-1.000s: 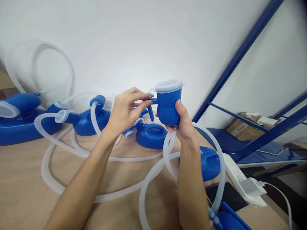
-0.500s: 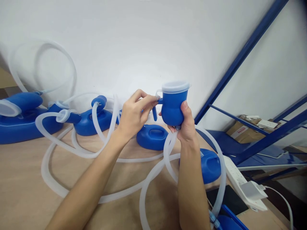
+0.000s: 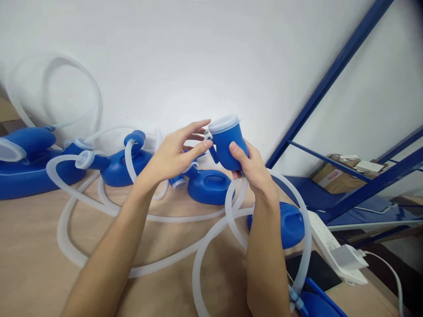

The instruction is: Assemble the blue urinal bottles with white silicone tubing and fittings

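Observation:
My right hand [image 3: 253, 165] is wrapped round the lower part of a blue plastic cup [image 3: 228, 147] and holds it up, tilted to the left. A whitish lid [image 3: 225, 123] covers its mouth, with a small tab hanging on the left above the cup's handle [image 3: 213, 153]. From under the cup runs a translucent hose [image 3: 229, 202]. My left hand [image 3: 178, 147] is beside the handle with fingers stretched and apart; its thumb tip is at the tab, and I cannot tell whether it touches. Behind the hands lies a blue jug-like bottle [image 3: 211, 193] with a moulded grip.
More blue bottles [image 3: 125, 165] with hoses stand along the wall on the left. Another blue bottle [image 3: 292, 224] lies right of my forearm. A white power strip [image 3: 333, 251], a dark flat tablet-like thing [image 3: 313, 270] and a blue metal rack [image 3: 330, 79] are on the right. Hoses loop across the table [image 3: 172, 299].
The cup has turned and tilted from upright to the left, moving slightly left. My left fingers have come out of their pinch at the tab and spread.

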The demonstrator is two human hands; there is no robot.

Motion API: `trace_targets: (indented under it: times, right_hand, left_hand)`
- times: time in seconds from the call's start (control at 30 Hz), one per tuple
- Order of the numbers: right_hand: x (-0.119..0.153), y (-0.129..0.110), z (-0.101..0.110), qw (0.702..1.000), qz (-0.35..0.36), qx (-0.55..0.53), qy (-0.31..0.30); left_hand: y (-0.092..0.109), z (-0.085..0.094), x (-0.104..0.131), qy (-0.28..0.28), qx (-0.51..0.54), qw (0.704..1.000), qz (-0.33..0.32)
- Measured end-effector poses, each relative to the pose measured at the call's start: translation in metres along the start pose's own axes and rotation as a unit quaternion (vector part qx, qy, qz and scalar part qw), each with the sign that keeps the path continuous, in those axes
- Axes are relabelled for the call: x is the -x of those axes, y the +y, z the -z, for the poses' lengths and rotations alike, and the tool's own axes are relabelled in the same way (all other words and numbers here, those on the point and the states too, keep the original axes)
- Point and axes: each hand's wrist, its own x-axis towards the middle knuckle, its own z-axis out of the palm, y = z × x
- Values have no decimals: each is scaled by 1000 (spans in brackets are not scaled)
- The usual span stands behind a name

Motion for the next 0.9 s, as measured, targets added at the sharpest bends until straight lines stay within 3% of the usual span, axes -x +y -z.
trace_targets:
  times: [0.07, 0.17, 0.3, 0.43, 0.57, 0.77, 0.9]
  right_hand:
    - [-3, 3, 1, 999, -18, 25, 34]
    - [-10, 17, 5, 994, -65, 52, 67]
    - [-23, 47, 6, 988, -106, 78, 81]
    - [-34, 74, -3, 980, -148, 104, 77]
    - [-38, 87, -11, 955, -165, 234, 75]
    - [-34, 84, -20, 929, -161, 329, 60]
    - [-28, 72, -23, 898, -164, 407, 19]
  left_hand:
    - [-14, -7, -1, -70, -81, 993, 47]
    - [-45, -23, -1, -193, -226, 947, 124]
    - [-82, -40, 5, -266, -305, 901, 156]
    - [-95, -42, 7, -274, -371, 875, 146]
    - [-99, -41, 5, -265, -403, 866, 133]
    - [-103, -44, 6, -247, -402, 870, 142]
    - [-99, -41, 6, -223, -384, 883, 155]
